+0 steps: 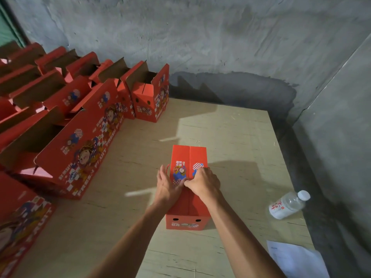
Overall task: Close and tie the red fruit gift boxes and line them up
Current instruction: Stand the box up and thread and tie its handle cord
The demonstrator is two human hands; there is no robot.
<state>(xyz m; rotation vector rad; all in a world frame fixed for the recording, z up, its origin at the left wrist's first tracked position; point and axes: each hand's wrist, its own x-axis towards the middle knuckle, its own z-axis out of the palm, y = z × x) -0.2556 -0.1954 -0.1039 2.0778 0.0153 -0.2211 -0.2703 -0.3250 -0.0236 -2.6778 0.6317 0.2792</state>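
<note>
Rough grey concrete walls (pixel 220 37) close off the back and right of the room, dark-stained along the foot. Below them, a pale plywood tabletop (pixel 230 137) takes up most of the view.

Left side of the table: rows of tall red printed cardboard fruit gift boxes (pixel 84 145), top flaps standing open, brown inner card showing. "FRESH FRUIT" in white runs along the nearest long side, beside a cartoon figure. The rows run back toward the wall; the last open box (pixel 149 97) stands at the far end, two round holes in its end panel.

Centre of the table, well apart from the rows: one red gift box with its top flaps folded shut (pixel 187 157), narrow end toward the person, the flaps meeting in a seam down the middle. Two round holes show in the near end.

Both bare forearms reach in from below. Left hand (pixel 167 185) lies against the left top edge of the box, fingers straight and together, pressing flat. A thin red cord (pixel 167 169) shows just beside its fingertips. Right hand (pixel 203 182) sits on the top at the seam, fingers curled under, seemingly pinching something at the seam; what is hidden.

Right, near the table edge: a clear plastic water bottle with a white cap (pixel 289 204), on its side. Lower right corner: a white printed paper sheet (pixel 295 259), overhanging the edge.
</note>
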